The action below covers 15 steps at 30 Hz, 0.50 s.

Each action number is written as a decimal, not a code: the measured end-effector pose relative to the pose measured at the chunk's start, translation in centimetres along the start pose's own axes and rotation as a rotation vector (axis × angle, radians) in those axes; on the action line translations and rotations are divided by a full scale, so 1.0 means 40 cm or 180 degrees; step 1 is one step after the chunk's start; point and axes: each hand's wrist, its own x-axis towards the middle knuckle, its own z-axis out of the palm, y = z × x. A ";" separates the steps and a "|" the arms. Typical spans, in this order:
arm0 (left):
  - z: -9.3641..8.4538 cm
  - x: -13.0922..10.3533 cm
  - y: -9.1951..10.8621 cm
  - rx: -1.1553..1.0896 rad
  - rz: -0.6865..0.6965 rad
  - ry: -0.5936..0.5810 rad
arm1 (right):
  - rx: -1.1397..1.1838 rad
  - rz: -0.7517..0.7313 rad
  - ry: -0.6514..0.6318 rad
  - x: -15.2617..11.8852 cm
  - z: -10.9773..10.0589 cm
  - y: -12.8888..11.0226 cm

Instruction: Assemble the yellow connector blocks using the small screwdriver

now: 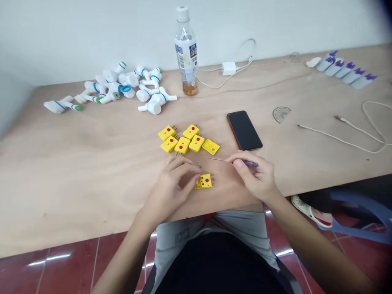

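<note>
My right hand (255, 173) holds a thin screwdriver (251, 163) by its purple handle, with the shaft pointing left above the table. My left hand (174, 179) is open, its thumb and fingers apart. The thumb is at the left edge of an uncovered yellow connector (207, 181), which has a red dot and metal pins on its right side. Small screws (199, 165) lie just above this connector, near my left fingertips. Farther back sits a loose yellow cover (211, 147), beside several closed yellow connectors (183, 145) with red dots and pins.
A black phone (244, 130) and a protractor (281, 114) lie to the right, near white cables (346, 122). At the back are a bottle (186, 57), white plastic parts (122, 83), a charger (229, 68) and purple-topped pieces (346, 70). A person's foot (315, 214) shows below the table.
</note>
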 end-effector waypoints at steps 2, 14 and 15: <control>0.007 -0.003 0.006 -0.0002 0.0090 -0.0058 | 0.0015 -0.0007 -0.0003 0.000 -0.001 -0.001; -0.002 0.011 0.019 0.0202 0.0098 -0.0566 | 0.0152 -0.0063 -0.0015 0.002 0.000 -0.001; -0.003 0.012 0.021 0.0226 0.0100 -0.0586 | 0.0147 -0.0066 -0.0020 0.002 0.000 0.000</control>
